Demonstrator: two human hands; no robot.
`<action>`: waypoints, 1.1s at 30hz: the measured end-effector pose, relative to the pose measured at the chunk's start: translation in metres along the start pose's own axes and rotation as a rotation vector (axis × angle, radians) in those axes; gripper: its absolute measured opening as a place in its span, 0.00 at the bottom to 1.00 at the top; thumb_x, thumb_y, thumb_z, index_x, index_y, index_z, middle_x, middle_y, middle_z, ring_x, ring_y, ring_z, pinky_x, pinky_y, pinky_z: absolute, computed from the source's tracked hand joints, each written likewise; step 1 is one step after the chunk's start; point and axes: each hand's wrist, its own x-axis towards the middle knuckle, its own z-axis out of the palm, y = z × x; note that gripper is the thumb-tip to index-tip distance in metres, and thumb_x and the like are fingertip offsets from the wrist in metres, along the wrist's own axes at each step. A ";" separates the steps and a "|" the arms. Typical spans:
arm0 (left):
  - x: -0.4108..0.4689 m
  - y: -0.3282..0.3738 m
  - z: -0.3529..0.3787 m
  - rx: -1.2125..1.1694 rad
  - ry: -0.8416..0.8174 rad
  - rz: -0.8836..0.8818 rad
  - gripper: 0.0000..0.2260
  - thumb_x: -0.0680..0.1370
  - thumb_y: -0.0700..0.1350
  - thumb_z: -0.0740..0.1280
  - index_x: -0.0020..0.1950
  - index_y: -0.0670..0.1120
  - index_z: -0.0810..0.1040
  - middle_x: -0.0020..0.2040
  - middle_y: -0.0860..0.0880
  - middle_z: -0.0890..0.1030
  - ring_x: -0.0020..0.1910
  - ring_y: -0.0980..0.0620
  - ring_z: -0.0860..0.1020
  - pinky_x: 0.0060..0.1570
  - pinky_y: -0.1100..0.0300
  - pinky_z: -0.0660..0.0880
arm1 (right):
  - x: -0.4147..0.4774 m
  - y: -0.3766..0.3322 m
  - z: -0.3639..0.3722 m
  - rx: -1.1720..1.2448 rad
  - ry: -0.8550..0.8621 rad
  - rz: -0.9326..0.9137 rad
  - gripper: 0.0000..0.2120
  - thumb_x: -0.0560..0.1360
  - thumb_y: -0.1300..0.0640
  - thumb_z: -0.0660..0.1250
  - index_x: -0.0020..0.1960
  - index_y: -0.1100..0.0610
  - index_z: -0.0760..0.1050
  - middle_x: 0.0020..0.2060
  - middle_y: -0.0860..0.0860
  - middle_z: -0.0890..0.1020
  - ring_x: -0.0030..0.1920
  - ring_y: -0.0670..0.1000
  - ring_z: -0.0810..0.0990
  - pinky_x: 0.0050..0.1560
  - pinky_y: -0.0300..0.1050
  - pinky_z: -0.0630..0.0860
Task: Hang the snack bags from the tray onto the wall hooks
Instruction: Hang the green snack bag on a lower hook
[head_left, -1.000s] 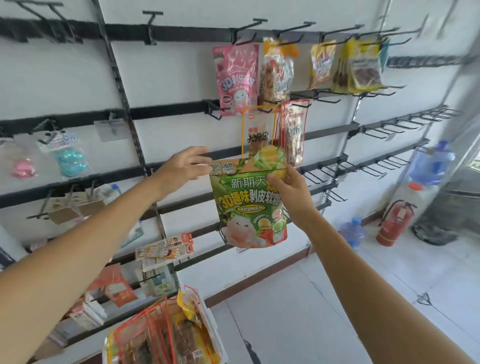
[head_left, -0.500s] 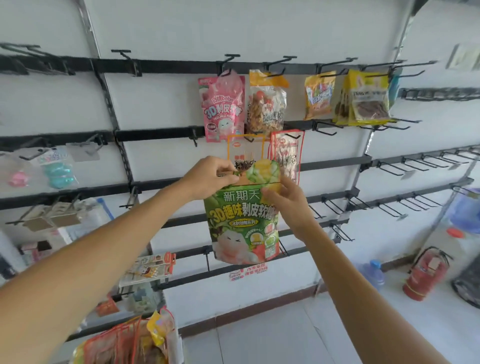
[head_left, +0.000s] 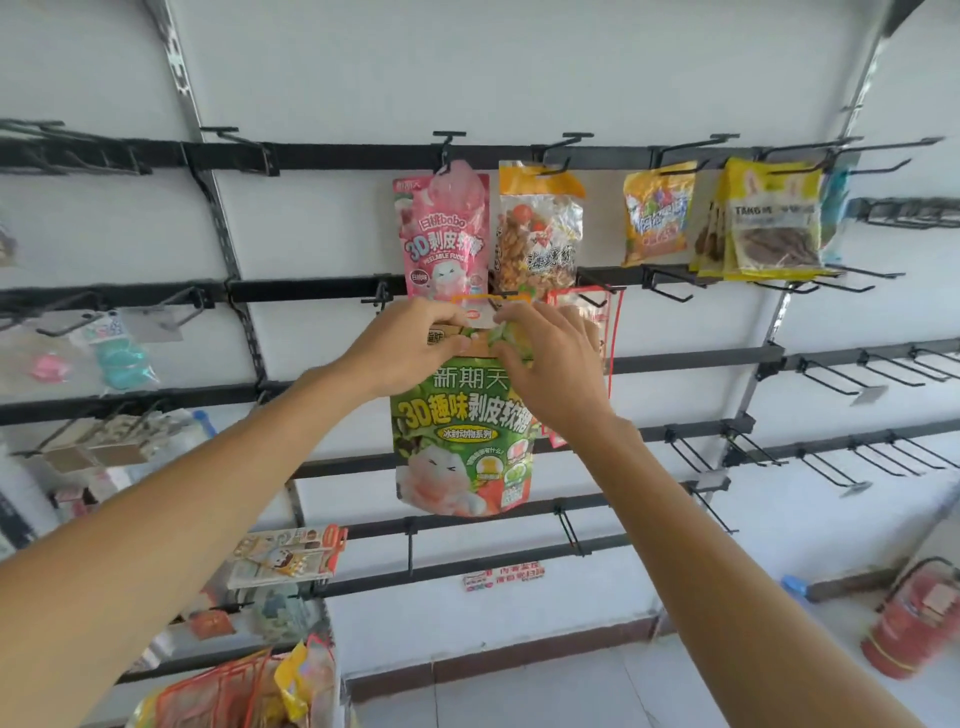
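Now left hand and right hand pinch green bag top at second rail; missed hole likely drops it.

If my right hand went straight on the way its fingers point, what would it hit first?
Probably the orange-rimmed bag hanging just past the fingertips of the right hand, which grips the green bag; the black rail lies behind. Depth is unclear.

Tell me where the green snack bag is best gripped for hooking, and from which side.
Grip the green snack bag by its flat top strip, either side of centre, from the front. The pouch is limp and faces outward, so this likely keeps it straight and the middle free for hanging. The left hand and right hand hold it so.
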 end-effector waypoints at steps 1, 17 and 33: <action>0.001 -0.005 -0.003 0.018 0.000 0.020 0.05 0.78 0.49 0.69 0.52 0.51 0.82 0.50 0.54 0.82 0.49 0.54 0.78 0.48 0.54 0.74 | 0.006 0.002 0.004 0.023 -0.015 -0.010 0.08 0.78 0.53 0.66 0.56 0.51 0.78 0.51 0.50 0.82 0.56 0.57 0.74 0.62 0.57 0.68; -0.004 -0.134 0.002 0.138 0.156 0.121 0.08 0.78 0.41 0.68 0.55 0.48 0.81 0.51 0.54 0.82 0.53 0.54 0.75 0.53 0.56 0.72 | 0.062 -0.011 0.109 0.234 -0.289 0.086 0.03 0.79 0.57 0.66 0.49 0.55 0.78 0.40 0.52 0.82 0.41 0.55 0.78 0.41 0.49 0.74; 0.012 -0.184 0.011 0.261 0.546 0.173 0.08 0.80 0.43 0.64 0.59 0.48 0.76 0.51 0.50 0.77 0.52 0.49 0.72 0.54 0.52 0.64 | 0.109 -0.026 0.152 0.568 -0.259 0.135 0.12 0.78 0.61 0.67 0.38 0.48 0.73 0.30 0.42 0.74 0.32 0.40 0.73 0.36 0.41 0.69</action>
